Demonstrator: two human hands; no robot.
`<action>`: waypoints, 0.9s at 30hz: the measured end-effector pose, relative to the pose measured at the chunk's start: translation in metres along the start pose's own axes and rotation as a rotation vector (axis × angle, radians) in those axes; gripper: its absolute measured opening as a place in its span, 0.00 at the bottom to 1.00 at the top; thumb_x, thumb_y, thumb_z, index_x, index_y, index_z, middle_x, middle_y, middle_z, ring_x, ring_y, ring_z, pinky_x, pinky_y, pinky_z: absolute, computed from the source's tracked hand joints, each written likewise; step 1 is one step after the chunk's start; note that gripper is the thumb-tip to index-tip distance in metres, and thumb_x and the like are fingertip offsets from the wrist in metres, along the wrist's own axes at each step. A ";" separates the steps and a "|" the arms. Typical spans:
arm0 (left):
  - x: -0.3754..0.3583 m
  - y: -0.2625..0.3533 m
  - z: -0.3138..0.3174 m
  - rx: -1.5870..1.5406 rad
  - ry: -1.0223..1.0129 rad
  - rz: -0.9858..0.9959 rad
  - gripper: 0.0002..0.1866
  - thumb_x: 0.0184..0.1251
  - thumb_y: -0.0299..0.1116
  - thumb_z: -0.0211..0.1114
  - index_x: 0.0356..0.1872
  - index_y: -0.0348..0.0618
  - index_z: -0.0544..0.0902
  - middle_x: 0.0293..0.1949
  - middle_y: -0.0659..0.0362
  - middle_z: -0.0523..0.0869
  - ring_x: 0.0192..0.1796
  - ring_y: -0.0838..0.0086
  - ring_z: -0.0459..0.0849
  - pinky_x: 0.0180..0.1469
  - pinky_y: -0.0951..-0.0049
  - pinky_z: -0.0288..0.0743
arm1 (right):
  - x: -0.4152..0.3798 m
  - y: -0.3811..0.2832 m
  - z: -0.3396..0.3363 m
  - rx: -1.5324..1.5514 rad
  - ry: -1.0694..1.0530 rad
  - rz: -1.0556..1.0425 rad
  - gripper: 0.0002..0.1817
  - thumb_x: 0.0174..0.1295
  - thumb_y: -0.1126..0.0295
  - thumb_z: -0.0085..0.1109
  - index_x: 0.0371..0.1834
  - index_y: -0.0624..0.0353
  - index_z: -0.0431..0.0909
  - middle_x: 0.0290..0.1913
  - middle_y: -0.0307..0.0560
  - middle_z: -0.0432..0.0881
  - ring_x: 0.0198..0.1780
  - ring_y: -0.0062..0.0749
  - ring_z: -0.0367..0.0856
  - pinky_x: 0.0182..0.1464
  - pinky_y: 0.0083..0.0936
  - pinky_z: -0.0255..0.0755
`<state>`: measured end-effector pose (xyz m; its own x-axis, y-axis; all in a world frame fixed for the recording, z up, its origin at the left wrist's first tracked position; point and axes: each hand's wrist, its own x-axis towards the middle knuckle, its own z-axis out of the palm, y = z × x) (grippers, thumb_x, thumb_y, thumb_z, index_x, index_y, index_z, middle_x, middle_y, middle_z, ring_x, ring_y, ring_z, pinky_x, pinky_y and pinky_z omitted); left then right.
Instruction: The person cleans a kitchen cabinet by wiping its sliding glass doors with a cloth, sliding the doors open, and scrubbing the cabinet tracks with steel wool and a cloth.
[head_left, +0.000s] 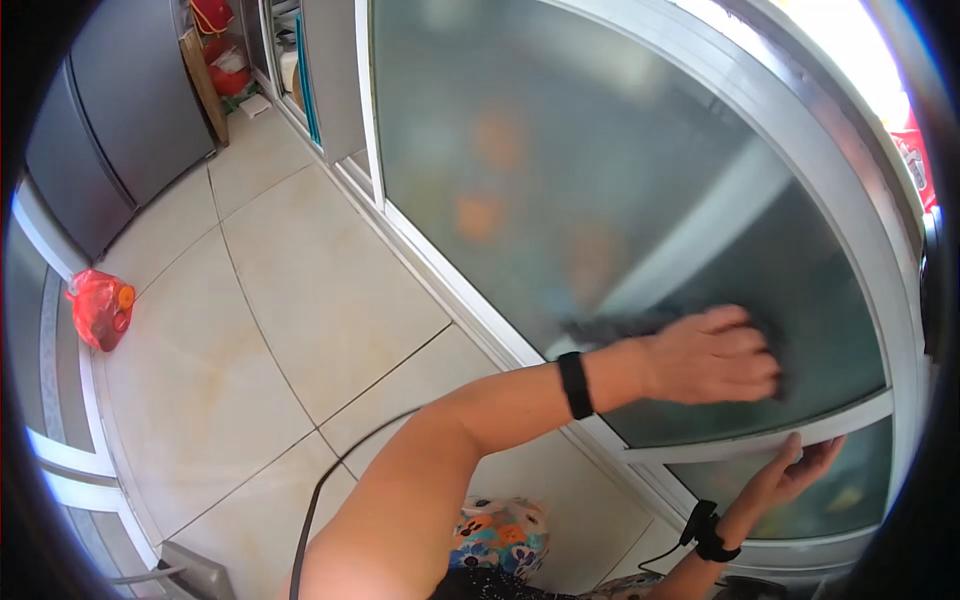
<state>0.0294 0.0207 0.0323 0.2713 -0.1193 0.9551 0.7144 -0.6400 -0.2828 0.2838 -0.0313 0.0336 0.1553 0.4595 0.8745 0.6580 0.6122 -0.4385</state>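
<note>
A large frosted glass panel [480,120] in a white metal frame fills the right side of the head view. My left hand [712,355] lies against its lower part, fingers curled over a dark cloth [640,325] that is partly hidden beneath the hand. A black band circles the left wrist. Lower down, my right hand [790,475] touches the underside of the frame's crossbar [720,447], thumb and fingers apart. The right wrist carries a black strap with a clip and a cable.
Pale floor tiles [300,260] stretch to the left, with a grey cabinet [140,90] at the back. A red plastic bag [100,308] sits by the left door frame. A black cable [325,480] runs beside my left arm. Patterned fabric [505,530] shows at the bottom.
</note>
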 end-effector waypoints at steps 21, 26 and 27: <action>-0.111 -0.379 -0.241 0.428 0.289 -0.861 0.25 0.77 0.45 0.47 0.59 0.31 0.72 0.54 0.41 0.78 0.58 0.47 0.73 0.64 0.55 0.63 | -0.007 -0.005 0.004 -0.213 0.008 0.041 0.32 0.76 0.65 0.50 0.77 0.67 0.52 0.75 0.60 0.60 0.73 0.45 0.63 0.74 0.39 0.57; -0.268 -0.309 -0.208 0.354 0.532 -1.331 0.30 0.77 0.46 0.46 0.67 0.30 0.68 0.64 0.39 0.75 0.68 0.48 0.69 0.70 0.60 0.60 | -0.006 -0.007 0.000 -0.197 0.030 0.024 0.31 0.76 0.66 0.49 0.77 0.67 0.53 0.75 0.59 0.60 0.73 0.42 0.63 0.73 0.37 0.58; -0.278 -0.286 -0.199 0.310 0.620 -1.519 0.30 0.78 0.47 0.46 0.67 0.29 0.68 0.64 0.40 0.75 0.68 0.49 0.70 0.70 0.61 0.61 | -0.006 -0.007 0.000 -0.197 0.031 0.018 0.31 0.76 0.66 0.49 0.77 0.67 0.53 0.75 0.59 0.60 0.73 0.42 0.63 0.73 0.37 0.58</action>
<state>-0.3791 0.0856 -0.1347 -0.9671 0.1169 0.2260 0.1841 -0.2921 0.9385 0.2782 -0.0378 0.0314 0.1887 0.4477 0.8740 0.7861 0.4646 -0.4077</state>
